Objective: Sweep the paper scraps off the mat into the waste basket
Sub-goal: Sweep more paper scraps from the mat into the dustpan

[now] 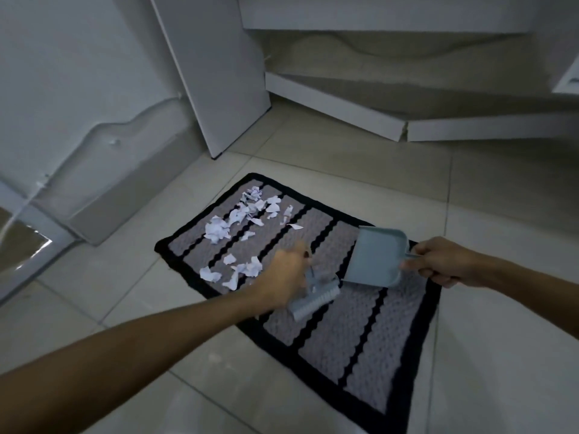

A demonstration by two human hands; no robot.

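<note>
A grey mat (341,333) with black stripes and a black border lies on the tiled floor. Several white paper scraps (238,214) are scattered over its far left part, with a smaller cluster (235,270) nearer me. My left hand (282,277) grips a small grey-blue hand brush (316,296), bristles down on the mat, blurred by motion. My right hand (441,261) holds the handle of a grey-blue dustpan (376,261), which is tilted above the mat just right of the brush. No waste basket is in view.
White furniture panels (219,73) stand beyond the mat, with a white plinth (332,108) along the floor at the back. A white curved-edged board (103,170) leans at the left. Beige floor tiles (501,339) surround the mat.
</note>
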